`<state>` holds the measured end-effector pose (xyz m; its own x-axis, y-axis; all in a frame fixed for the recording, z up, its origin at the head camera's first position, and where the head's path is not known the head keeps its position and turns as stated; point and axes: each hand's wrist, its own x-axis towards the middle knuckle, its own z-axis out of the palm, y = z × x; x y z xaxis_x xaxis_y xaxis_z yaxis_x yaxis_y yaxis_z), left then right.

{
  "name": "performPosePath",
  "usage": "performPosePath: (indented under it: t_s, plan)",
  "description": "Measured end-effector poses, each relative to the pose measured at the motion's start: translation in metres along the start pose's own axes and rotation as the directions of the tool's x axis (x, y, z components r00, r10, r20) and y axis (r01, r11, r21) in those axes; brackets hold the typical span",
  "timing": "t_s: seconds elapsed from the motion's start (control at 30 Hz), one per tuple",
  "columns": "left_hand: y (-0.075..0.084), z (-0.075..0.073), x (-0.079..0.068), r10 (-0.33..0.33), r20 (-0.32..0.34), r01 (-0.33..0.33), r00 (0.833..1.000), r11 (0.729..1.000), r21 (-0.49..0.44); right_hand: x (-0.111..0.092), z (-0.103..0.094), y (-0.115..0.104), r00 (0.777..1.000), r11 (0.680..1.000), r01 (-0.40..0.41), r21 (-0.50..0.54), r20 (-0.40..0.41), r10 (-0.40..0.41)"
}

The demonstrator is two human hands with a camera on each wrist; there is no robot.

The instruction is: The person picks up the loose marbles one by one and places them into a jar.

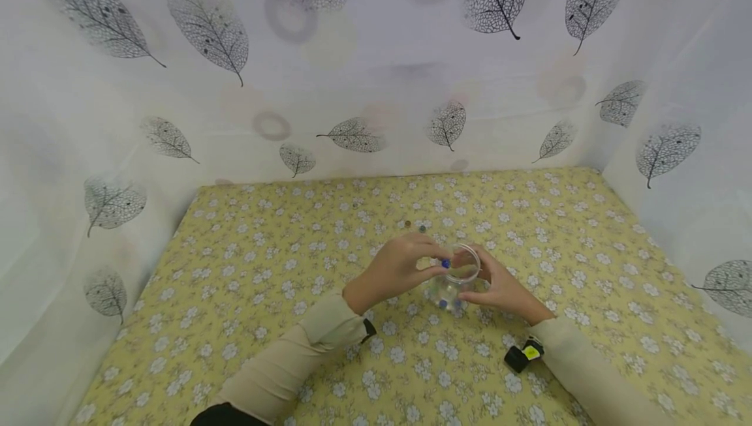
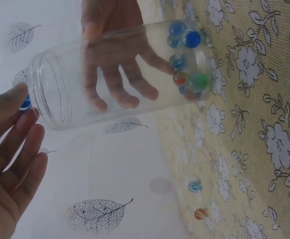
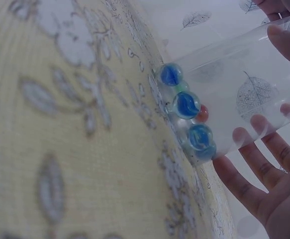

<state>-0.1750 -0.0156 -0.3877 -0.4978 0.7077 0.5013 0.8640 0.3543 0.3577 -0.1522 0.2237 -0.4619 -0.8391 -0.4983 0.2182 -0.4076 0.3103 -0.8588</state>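
A clear plastic jar (image 1: 449,288) stands on the table with several glass marbles at its bottom, among them a blue marble (image 2: 192,39), a green marble (image 2: 198,81) and a reddish one (image 3: 202,113). My right hand (image 1: 499,286) grips the jar's side, thumb on the near side and fingers spread round the far side. At the jar's open mouth my left hand (image 1: 405,263) pinches a blue marble (image 1: 446,263) between thumb and fingertips. In the left wrist view that marble is partly hidden by the fingers of the left hand (image 2: 10,154).
Beyond the hands lie loose marbles: an orange-brown one (image 1: 408,224), a bluish one (image 1: 422,229) and a faint clear one (image 1: 355,205). A yellow flowered cloth (image 1: 235,295) covers the table. White leaf-printed sheets (image 1: 376,74) hang at the back and sides.
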Motion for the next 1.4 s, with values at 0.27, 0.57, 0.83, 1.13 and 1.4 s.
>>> performPosePath:
  t_s: [0.27, 0.57, 0.83, 1.13, 1.4]
  plan:
    - [0.001, 0.0, 0.0, -0.02, 0.009, 0.02, 1.0, 1.0, 0.001, 0.0, 0.0, 0.0, 1.0, 1.0, 0.0, 0.002, -0.001, 0.0]
    - [0.001, 0.0, 0.0, -0.024, 0.011, 0.024, 1.0, 1.0, -0.006, 0.001, 0.0, -0.001, 1.0, 1.0, 0.013, 0.011, -0.001, -0.013]
    - [-0.002, -0.003, 0.001, -0.014, 0.005, 0.014, 1.0, 1.0, 0.012, 0.001, 0.0, 0.0, 1.0, 1.0, 0.009, 0.02, 0.0, -0.009]
    - [-0.008, -0.007, 0.0, -0.043, 0.007, 0.043, 0.999, 0.999, 0.015, 0.001, 0.0, 0.0, 1.0, 0.999, 0.03, 0.035, -0.003, -0.03]
    - [-0.017, -0.01, -0.003, -0.074, 0.003, 0.074, 0.997, 0.997, 0.038, 0.001, 0.001, -0.002, 1.0, 0.999, 0.019, 0.038, 0.0, -0.019]
